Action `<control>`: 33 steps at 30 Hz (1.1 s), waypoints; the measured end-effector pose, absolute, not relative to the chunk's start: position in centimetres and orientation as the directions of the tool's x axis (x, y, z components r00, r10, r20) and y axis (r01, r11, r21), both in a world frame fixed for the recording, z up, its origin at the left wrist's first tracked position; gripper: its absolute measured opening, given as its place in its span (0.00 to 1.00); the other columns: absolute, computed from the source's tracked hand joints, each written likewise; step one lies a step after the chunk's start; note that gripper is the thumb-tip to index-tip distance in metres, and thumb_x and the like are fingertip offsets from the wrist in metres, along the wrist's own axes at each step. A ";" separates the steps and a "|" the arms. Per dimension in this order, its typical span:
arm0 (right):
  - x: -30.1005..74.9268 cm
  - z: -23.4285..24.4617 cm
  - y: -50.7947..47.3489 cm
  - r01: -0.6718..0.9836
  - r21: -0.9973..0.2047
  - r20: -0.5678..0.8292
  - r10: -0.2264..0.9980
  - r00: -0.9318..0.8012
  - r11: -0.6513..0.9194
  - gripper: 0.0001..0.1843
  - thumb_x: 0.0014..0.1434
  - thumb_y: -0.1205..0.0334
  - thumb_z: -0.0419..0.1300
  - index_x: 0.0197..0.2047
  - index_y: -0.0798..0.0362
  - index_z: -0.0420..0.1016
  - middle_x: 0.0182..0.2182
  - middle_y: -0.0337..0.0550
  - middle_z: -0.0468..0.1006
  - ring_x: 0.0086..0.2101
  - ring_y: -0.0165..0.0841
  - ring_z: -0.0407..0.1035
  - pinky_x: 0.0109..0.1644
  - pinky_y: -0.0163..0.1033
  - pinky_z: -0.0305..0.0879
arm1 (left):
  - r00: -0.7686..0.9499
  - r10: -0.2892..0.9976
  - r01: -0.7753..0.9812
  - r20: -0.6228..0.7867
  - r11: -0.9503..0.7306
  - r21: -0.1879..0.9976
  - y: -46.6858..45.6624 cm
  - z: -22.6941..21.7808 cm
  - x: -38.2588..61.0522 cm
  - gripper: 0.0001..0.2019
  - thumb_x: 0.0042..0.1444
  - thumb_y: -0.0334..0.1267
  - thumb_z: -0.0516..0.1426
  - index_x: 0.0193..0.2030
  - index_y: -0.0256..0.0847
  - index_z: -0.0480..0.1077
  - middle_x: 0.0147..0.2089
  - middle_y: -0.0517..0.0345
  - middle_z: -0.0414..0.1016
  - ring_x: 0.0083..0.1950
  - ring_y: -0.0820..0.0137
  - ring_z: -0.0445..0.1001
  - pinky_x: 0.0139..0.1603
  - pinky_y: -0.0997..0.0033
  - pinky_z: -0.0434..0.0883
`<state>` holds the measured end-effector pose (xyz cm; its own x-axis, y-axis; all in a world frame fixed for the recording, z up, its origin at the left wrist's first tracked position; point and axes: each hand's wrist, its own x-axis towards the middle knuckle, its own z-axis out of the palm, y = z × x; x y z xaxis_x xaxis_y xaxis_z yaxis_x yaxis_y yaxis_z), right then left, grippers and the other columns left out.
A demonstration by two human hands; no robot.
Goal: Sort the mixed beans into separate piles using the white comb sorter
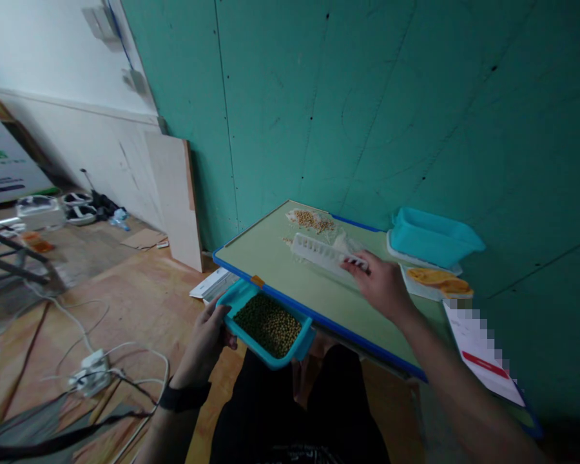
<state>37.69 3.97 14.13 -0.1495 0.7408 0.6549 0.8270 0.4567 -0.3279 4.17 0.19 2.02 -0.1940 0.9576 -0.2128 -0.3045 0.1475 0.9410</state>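
My left hand (213,332) grips the left end of a turquoise plastic container (265,362), held just below the table's front edge. Inside it lie dark green beans (255,314) towards the left and yellowish soybeans (283,327) towards the right. Over the tabletop, my right hand (379,282) is closed on the right end of a long white plastic strip with a row of slots (319,254). Behind the strip is a pile of soybeans (314,221) mixed with white grains. More white grains (344,242) lie close to my right fingers, partly hidden by the strip.
The pale green table (270,248) has a blue edge and stands against a green wall. At its right are an empty-looking turquoise basket (435,237), an orange-yellow cloth-like item (439,281) and a white sheet (478,341). A power strip (91,374) with cables lies on the floor at left.
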 end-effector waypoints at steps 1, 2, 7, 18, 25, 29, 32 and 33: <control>38.2 14.2 5.2 0.835 -0.367 0.652 0.754 -0.084 0.411 0.18 0.64 0.45 0.60 0.35 0.52 0.80 0.25 0.47 0.82 0.24 0.37 0.73 0.27 0.38 0.58 | -0.196 0.958 -0.304 -0.211 0.145 0.941 0.2 1.9 4.2 0.26 0.52 0.45 0.63 0.58 0.39 0.70 0.15 0.71 0.68 0.11 0.70 0.67 0.11 0.74 0.68; 38.6 14.1 6.3 0.831 -0.410 0.635 0.771 -0.036 0.376 0.20 0.63 0.43 0.60 0.33 0.52 0.78 0.24 0.47 0.81 0.23 0.37 0.72 0.27 0.38 0.57 | -0.192 0.960 -0.305 -0.205 0.141 0.942 0.1 1.8 4.3 0.26 0.52 0.45 0.63 0.58 0.39 0.70 0.15 0.71 0.68 0.12 0.70 0.68 0.11 0.74 0.68; 40.1 13.1 9.7 0.741 -0.598 0.578 0.805 0.135 0.306 0.25 0.57 0.36 0.61 0.28 0.51 0.73 0.23 0.46 0.79 0.25 0.37 0.70 0.29 0.39 0.59 | -0.186 0.963 -0.348 -0.195 0.121 0.930 -0.7 1.2 4.4 0.29 0.53 0.46 0.65 0.61 0.42 0.67 0.18 0.73 0.70 0.12 0.73 0.68 0.11 0.77 0.67; 41.2 11.6 7.3 0.669 -0.705 0.543 0.785 0.297 0.235 0.27 0.55 0.32 0.57 0.28 0.50 0.70 0.23 0.46 0.78 0.26 0.39 0.70 0.30 0.39 0.58 | -0.283 0.930 -0.303 -0.236 0.146 0.942 -3.7 2.2 5.0 0.37 0.51 0.46 0.65 0.67 0.38 0.64 0.14 0.73 0.67 0.11 0.69 0.67 0.12 0.75 0.69; 41.0 10.9 7.4 0.659 -0.721 0.509 0.810 0.293 0.215 0.27 0.56 0.31 0.56 0.28 0.48 0.68 0.26 0.47 0.80 0.28 0.40 0.71 0.32 0.40 0.60 | -0.265 0.937 -0.312 -0.227 0.140 0.940 -4.1 2.0 5.5 0.37 0.50 0.49 0.67 0.64 0.35 0.67 0.12 0.70 0.68 0.11 0.68 0.68 0.13 0.74 0.69; 41.5 10.6 7.6 0.644 -0.734 0.499 0.814 0.297 0.215 0.27 0.57 0.31 0.56 0.29 0.49 0.70 0.27 0.48 0.81 0.29 0.41 0.72 0.33 0.40 0.62 | -0.217 0.941 -0.331 -0.261 0.180 0.926 -4.1 1.1 5.9 0.39 0.49 0.50 0.68 0.66 0.37 0.66 0.14 0.70 0.69 0.12 0.68 0.69 0.13 0.74 0.68; 41.7 10.4 7.7 0.621 -0.753 0.489 0.816 0.309 0.217 0.28 0.56 0.31 0.57 0.29 0.50 0.71 0.27 0.47 0.81 0.30 0.41 0.73 0.34 0.41 0.62 | -0.161 0.950 -0.329 -0.268 0.204 0.922 -4.2 0.6 6.3 0.39 0.52 0.51 0.66 0.68 0.39 0.64 0.15 0.71 0.70 0.13 0.68 0.70 0.14 0.74 0.67; 41.7 10.4 7.8 0.614 -0.760 0.481 0.819 0.312 0.212 0.27 0.56 0.31 0.57 0.30 0.50 0.71 0.27 0.46 0.80 0.30 0.41 0.72 0.34 0.41 0.62 | -0.157 0.950 -0.328 -0.269 0.207 0.922 -4.3 0.5 6.5 0.39 0.52 0.52 0.66 0.69 0.39 0.63 0.15 0.71 0.70 0.13 0.68 0.70 0.15 0.74 0.67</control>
<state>41.73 7.78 10.35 0.3125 0.8194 0.4806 0.6138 0.2120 -0.7605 6.46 -4.35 0.53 -0.1565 0.9504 -0.2689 -0.3276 0.2069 0.9219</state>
